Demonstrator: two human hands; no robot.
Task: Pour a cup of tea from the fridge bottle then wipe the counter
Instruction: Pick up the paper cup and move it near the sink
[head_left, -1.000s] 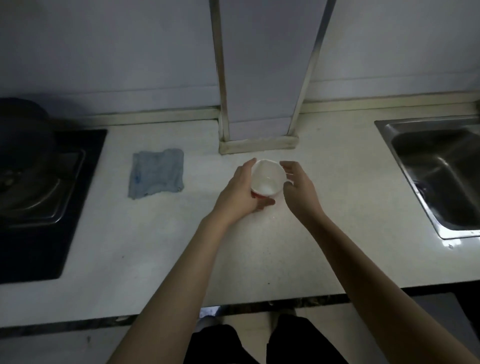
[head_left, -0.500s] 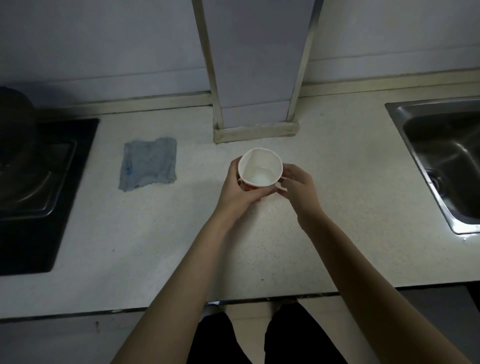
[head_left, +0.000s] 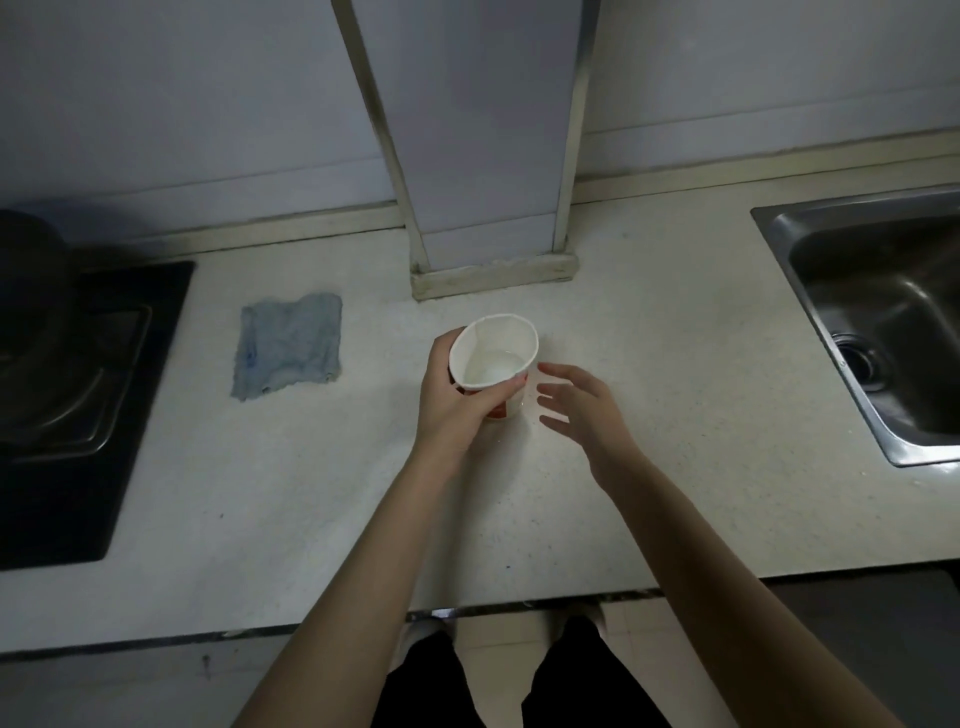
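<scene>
Seen from the head camera, looking down, a pale speckled stone kitchen counter (head_left: 311, 493) runs from side to side, with the person's two bare forearms reaching in from the bottom edge. Near the middle of the counter, the left hand (head_left: 452, 402) grips a white paper cup with red print on its side (head_left: 498, 340), thumb and fingers curled round its wall. The cup is upright, its mouth facing the camera and its inside showing white; whether its base rests on the counter cannot be told. The right hand (head_left: 582, 410) hangs just beside the cup on its right, fingers spread and relaxed, holding nothing, the fingertips close to the cup's wall. To the left of the cup, apart from it, a crumpled blue-grey cloth (head_left: 288, 351) lies flat on the counter. Further left sits a black glass stove top (head_left: 78, 415) with a dark pot (head_left: 26, 291) on it. A stainless steel sink (head_left: 883, 322) is set into the counter at the right edge. Behind the cup, a grey boxed column (head_left: 483, 156) rises from the counter against the wall.
</scene>
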